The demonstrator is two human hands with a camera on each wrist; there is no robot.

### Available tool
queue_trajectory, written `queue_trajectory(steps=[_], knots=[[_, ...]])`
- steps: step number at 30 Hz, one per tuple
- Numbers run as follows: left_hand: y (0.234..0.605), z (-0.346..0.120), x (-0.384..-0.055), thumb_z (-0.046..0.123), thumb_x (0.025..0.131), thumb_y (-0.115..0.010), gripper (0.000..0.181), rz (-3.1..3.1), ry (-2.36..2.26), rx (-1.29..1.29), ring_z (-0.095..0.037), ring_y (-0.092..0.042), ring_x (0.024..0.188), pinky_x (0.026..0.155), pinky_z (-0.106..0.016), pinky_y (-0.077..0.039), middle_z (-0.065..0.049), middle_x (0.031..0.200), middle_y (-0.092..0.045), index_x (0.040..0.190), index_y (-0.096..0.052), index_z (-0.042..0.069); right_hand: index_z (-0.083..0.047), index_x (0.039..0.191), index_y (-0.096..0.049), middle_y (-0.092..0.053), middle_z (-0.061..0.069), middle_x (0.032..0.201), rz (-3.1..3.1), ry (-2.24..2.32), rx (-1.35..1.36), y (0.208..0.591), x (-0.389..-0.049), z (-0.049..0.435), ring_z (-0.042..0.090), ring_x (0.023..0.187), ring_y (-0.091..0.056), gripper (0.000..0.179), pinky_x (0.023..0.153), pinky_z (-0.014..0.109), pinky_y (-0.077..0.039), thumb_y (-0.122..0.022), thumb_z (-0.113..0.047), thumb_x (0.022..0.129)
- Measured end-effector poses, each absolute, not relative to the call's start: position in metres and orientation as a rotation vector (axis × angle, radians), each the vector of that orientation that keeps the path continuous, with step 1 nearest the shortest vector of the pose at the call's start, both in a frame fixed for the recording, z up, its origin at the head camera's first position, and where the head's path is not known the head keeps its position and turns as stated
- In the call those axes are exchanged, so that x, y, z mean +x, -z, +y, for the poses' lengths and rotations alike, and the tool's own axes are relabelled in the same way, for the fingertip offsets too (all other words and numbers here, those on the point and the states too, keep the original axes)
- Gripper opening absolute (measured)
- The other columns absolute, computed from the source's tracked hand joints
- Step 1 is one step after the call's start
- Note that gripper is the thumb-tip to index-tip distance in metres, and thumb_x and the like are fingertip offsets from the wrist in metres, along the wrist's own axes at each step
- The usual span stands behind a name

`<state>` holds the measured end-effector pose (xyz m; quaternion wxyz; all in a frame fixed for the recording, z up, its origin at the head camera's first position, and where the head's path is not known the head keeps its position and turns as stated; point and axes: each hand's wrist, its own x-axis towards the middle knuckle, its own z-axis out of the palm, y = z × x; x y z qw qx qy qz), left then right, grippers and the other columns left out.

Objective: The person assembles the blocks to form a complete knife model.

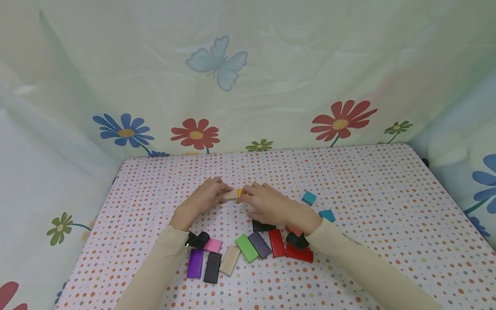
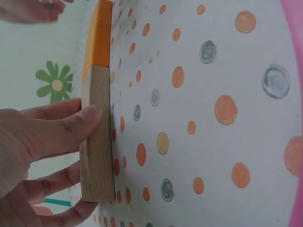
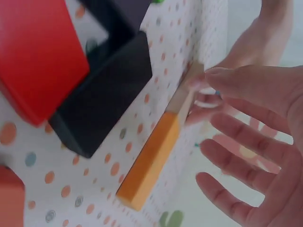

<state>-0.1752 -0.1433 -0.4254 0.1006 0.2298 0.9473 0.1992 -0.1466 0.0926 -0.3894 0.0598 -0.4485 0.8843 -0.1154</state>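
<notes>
My left hand (image 1: 205, 194) holds a plain wooden block (image 2: 98, 151), its thumb on the near face and its fingers behind and at one end. The block lies on the dotted cloth. End to end with it, in one line, is an orange block (image 3: 152, 163). Over the orange block hovers my right hand (image 1: 269, 203), its fingers spread and loosely bent. The right wrist view shows a gap between those fingers and the orange block. A black block (image 3: 106, 94) lies on the near side of the right hand.
Nearer to me lie purple (image 1: 195, 263), dark grey (image 1: 212, 268), wooden (image 1: 230, 260), pink (image 1: 213, 245), green (image 1: 246, 248), dark violet (image 1: 259, 244) and red (image 1: 277, 243) blocks. Two blue blocks (image 1: 309, 198) sit beyond the right forearm. A flowered curtain (image 1: 271, 86) hangs behind the table.
</notes>
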Motion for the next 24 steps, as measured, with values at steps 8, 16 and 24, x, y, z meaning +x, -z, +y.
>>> queue_trajectory(steps=[8, 16, 24], knots=[[0.424, -0.142, -0.174, 0.011, 0.098, -0.074, 0.036, 2.803, -0.584, 0.667, -0.018, -0.049, 0.089, 0.08, -0.035, -0.044, -0.003, 0.104, -0.06, 0.134, -0.073, 0.008, -0.012, 0.122, -0.075, -0.064, 0.005, 0.118, 2.66, 0.27, -1.38, 0.391, -0.125, 0.102, 0.024, 0.107, -0.061, 0.03, 0.093, 0.046, -0.052, -0.081, -0.019, 0.094], [0.424, -0.142, -0.173, 0.011, 0.097, -0.076, 0.036, 2.818, -0.591, 0.697, -0.019, -0.048, 0.089, 0.08, -0.035, -0.043, -0.004, 0.105, -0.061, 0.133, -0.073, 0.007, -0.01, 0.119, -0.076, -0.065, 0.005, 0.116, 2.687, 0.321, -1.268, 0.394, -0.125, 0.144, 0.024, 0.106, -0.061, 0.032, 0.091, 0.046, -0.054, -0.085, -0.013, 0.089], [0.425, -0.144, -0.172, 0.01, 0.096, -0.076, 0.037, 2.823, -0.604, 0.701, -0.02, -0.048, 0.09, 0.081, -0.035, -0.043, -0.005, 0.106, -0.061, 0.133, -0.073, 0.007, -0.006, 0.124, -0.073, -0.064, 0.005, 0.117, 2.605, 0.399, -1.287, 0.405, -0.12, 0.142, 0.019, 0.104, -0.061, 0.035, 0.09, 0.037, -0.057, -0.083, -0.013, 0.091]])
